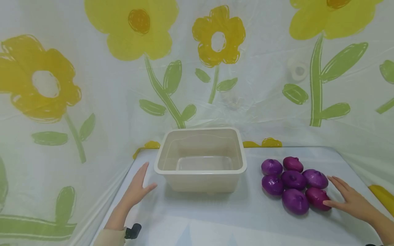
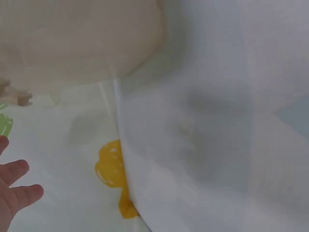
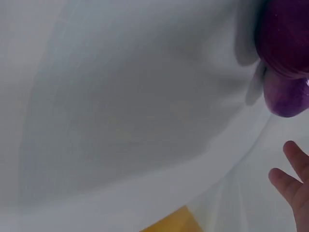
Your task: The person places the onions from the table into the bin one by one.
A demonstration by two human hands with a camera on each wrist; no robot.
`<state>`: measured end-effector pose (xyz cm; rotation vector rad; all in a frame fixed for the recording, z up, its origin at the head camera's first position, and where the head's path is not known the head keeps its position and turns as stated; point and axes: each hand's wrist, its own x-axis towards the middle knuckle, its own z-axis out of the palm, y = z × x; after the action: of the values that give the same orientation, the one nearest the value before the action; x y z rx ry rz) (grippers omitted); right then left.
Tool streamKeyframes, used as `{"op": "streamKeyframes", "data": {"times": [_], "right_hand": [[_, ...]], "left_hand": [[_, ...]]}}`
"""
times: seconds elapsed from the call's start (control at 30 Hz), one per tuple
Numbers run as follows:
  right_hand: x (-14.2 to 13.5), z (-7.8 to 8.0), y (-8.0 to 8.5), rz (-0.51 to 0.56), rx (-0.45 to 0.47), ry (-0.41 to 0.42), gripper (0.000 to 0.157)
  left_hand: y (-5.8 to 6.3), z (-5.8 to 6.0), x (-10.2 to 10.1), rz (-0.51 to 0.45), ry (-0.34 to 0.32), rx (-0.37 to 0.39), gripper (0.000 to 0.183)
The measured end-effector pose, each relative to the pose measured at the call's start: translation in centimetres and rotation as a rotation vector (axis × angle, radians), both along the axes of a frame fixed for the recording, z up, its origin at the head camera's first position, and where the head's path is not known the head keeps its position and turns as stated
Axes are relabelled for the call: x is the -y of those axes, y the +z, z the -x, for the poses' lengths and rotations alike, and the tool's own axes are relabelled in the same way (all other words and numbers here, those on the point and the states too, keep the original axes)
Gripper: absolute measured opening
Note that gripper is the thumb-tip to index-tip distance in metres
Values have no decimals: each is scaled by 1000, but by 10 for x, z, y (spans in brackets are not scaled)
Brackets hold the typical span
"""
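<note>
A cream plastic tub (image 1: pixel 200 177) stands at the middle back of the table, with nothing seen inside. To its left my left hand (image 1: pixel 136 188) hovers, thumb spread from straight fingers, apart from the tub. Several purple onions (image 1: pixel 293 180) lie clustered on the table to the right. My right hand (image 1: pixel 351 200) is at the cluster's right side, fingers spread, its thumb beside the reddish-purple onion (image 1: pixel 317 198); whether it touches cannot be told. In the right wrist view, fingers (image 3: pixel 285 186) are apart from the onions (image 3: pixel 285 94). The left wrist view shows the tub's side (image 2: pixel 82 43).
The table (image 1: pixel 209 218) has a white cover with pale blue shapes. Behind and beside it hangs a white curtain (image 1: pixel 261 112) printed with yellow flowers. A dark strap (image 1: pixel 133 231) is on the left wrist by the sleeve.
</note>
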<state>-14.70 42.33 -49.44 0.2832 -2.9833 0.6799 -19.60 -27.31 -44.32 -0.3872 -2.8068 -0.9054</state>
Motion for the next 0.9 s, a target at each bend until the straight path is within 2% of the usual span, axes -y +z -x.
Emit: {"op": "streamKeyframes", "data": {"times": [0.2, 0.23, 0.4, 0.5, 0.67, 0.8, 0.9], "right_hand": [[6, 0, 0, 112, 51, 6, 89], [7, 1, 0, 129, 51, 9, 88], [11, 2, -6, 168, -7, 18, 85], [13, 4, -10, 197, -14, 10, 83], [15, 5, -14, 225, 44, -9, 81], [16, 5, -16, 234, 3, -13, 78], [18, 4, -20, 260, -23, -3, 76]], "left_hand": [[11, 8, -8, -196, -23, 69, 86], [17, 7, -11, -229, -32, 77, 85], [21, 11, -17, -351, -72, 117, 84], [16, 17, -18, -392, -88, 134, 85], [14, 23, -22, -441, -102, 152, 83], [10, 27, -25, -477, -102, 179, 82], [8, 28, -29, -509, -78, 218, 80]]}}
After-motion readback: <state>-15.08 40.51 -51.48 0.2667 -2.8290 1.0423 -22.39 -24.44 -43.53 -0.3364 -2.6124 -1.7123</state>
